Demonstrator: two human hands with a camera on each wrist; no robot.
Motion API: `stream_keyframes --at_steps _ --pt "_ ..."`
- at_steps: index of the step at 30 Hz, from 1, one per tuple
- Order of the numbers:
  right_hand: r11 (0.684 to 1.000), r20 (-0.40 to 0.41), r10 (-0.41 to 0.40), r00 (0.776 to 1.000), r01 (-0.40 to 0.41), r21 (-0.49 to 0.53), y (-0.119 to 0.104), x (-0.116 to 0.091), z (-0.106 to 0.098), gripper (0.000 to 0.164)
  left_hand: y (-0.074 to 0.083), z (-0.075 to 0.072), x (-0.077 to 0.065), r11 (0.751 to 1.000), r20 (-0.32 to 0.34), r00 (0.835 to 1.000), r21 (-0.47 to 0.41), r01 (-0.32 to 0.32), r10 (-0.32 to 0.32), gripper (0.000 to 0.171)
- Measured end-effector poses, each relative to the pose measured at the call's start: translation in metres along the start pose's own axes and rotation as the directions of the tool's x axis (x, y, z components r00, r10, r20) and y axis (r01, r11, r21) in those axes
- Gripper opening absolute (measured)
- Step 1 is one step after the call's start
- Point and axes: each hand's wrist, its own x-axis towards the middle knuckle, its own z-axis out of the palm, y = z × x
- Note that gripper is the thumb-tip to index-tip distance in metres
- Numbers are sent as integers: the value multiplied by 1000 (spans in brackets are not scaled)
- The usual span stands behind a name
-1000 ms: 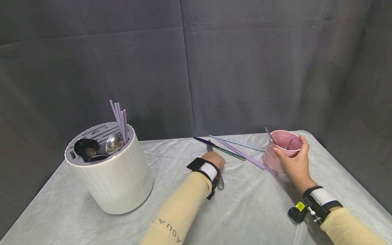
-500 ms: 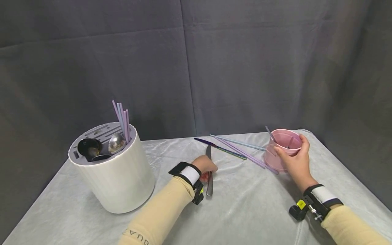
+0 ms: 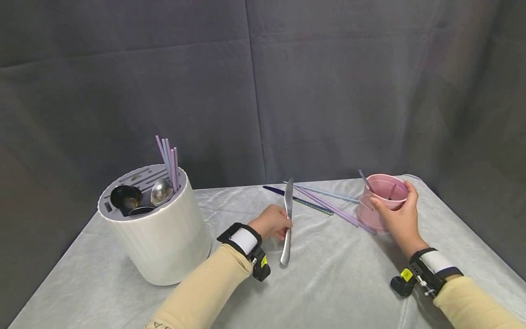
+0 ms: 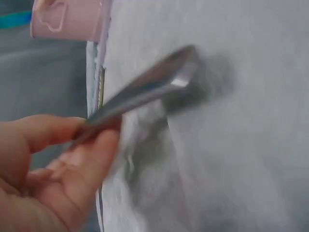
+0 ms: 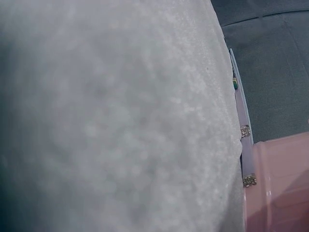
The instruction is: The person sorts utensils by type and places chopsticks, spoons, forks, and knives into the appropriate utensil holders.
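Observation:
My left hand (image 3: 271, 222) pinches a silver table knife (image 3: 286, 250) between thumb and fingers, its blade pointing to the back and its handle to the front. In the left wrist view the knife (image 4: 145, 92) is blurred, and its shadow falls on the cloth below. With thumb and fingers round its side, my right hand (image 3: 400, 228) holds a pink cup (image 3: 370, 214) at the right. A thin grey handle (image 3: 364, 179) sticks out of this cup. The right wrist view shows only the cup's side (image 5: 280, 183), not the hand.
Behind the silver knife lie a dark blue knife (image 3: 271, 188) with an iridescent handle, purple chopsticks (image 3: 328, 208) and a light blue chopstick (image 3: 328, 194). A white utensil holder (image 3: 164, 246) with a grey slotted top stands left, bearing chopsticks (image 3: 174, 169), a black ladle (image 3: 123, 196) and a silver spoon (image 3: 161, 191).
My left hand has moved left and taken hold of the silver knife, lifting it from the cloth. My right hand stays on the pink cup.

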Motion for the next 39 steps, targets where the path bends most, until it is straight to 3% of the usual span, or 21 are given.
stream_keyframes --at_steps 4,8,12,17,21,28,35,39 --pt "1000 -6 -7 1000 7 -4 2 -1 0 94 3 8 4 973 -45 985 -157 -171 166 15" --pt "1000 -13 -19 1000 19 5 3 0 1 94 12 15 6 916 -148 942 -228 -330 302 10" --pt "1000 -15 -23 1000 23 12 2 0 2 94 25 24 6 858 -234 898 -283 -429 372 14" --pt "1000 -5 -9 1000 10 7 0 -1 2 94 39 36 4 790 -293 848 -322 -522 441 17" --pt "1000 6 0 1000 0 -8 -2 -1 1 93 54 48 5 732 -357 797 -330 -596 487 14" --pt "1000 -3 6 1000 -6 -20 -1 -2 -1 93 86 75 9 596 -447 711 -392 -701 543 14" --pt "1000 0 -4 1000 4 -25 0 -3 0 96 105 96 11 476 -536 650 -444 -759 538 13" --pt "1000 -16 -11 1000 11 -26 0 -2 0 96 109 107 16 425 -584 637 -475 -771 503 14"
